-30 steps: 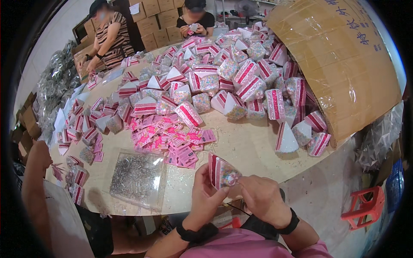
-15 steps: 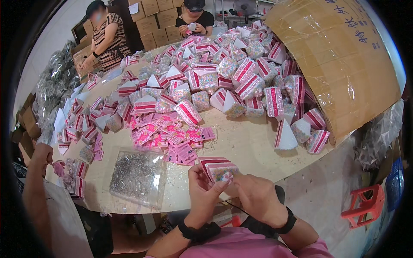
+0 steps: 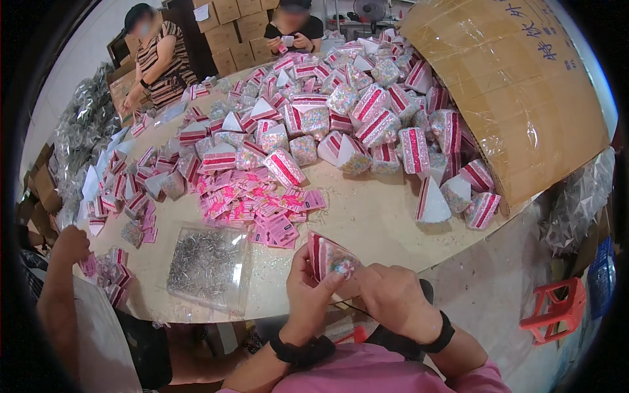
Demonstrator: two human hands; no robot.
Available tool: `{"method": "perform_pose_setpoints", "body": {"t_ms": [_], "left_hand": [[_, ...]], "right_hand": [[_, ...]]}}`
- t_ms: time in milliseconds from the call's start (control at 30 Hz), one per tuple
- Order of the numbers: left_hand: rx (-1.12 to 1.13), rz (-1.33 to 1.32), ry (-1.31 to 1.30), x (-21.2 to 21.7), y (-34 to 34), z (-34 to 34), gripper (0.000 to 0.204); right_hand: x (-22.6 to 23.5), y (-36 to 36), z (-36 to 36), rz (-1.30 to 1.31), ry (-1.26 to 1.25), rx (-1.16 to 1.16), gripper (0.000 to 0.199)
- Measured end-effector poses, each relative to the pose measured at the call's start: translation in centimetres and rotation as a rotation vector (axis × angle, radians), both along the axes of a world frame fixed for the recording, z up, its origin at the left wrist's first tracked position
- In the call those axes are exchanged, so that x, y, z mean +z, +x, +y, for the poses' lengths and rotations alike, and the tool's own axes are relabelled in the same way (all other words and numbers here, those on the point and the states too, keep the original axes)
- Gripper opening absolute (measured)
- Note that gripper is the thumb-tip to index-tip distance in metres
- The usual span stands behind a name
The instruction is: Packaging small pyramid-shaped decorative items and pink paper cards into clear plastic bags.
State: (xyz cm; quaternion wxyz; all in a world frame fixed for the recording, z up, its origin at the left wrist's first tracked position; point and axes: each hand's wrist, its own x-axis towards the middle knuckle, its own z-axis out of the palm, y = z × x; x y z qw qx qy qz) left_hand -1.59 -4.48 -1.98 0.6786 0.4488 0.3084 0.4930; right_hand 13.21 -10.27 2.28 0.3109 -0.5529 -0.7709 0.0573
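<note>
A glittery cake-slice ornament [image 3: 329,257], white with deep-pink stripes and pastel beads, is gripped in my left hand [image 3: 306,291]. It is held above the table's near edge, its pointed top tilted up. Close against its right side is my right hand [image 3: 398,298], fingers curled together. Whatever those fingers pinch is hidden. Beyond my hands lies a heap of pink printed cards [image 3: 255,203]. A clear shallow tray [image 3: 244,275] left of my hands holds many small metal pins [image 3: 203,262].
Many more cake-slice ornaments [image 3: 285,167] pile across the table [image 3: 367,216]. A big cardboard box [image 3: 511,98] lies open at the right. A red stool [image 3: 555,308] stands on the floor there. Co-workers sit at the far side; another person's hand [image 3: 71,243] is at the left.
The ornament in my left hand has turned, showing its pointed end more. My right hand stays beside it. At the left, the other person's hand has moved slightly.
</note>
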Motion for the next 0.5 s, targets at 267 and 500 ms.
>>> {"method": "perform_pose_setpoints", "body": {"t_ms": [267, 500], "left_hand": [[-0.102, 0.146, 0.168, -0.6, -0.5, 0.4, 0.067], [-0.092, 0.174, 0.27, -0.8, -0.4, 0.1, 0.076]], "right_hand": [[0.9, 0.7, 0.4, 0.089, -0.123, -0.047, 0.012], [1.0, 1.0, 0.6, 0.093, -0.173, -0.029, 0.013]]}}
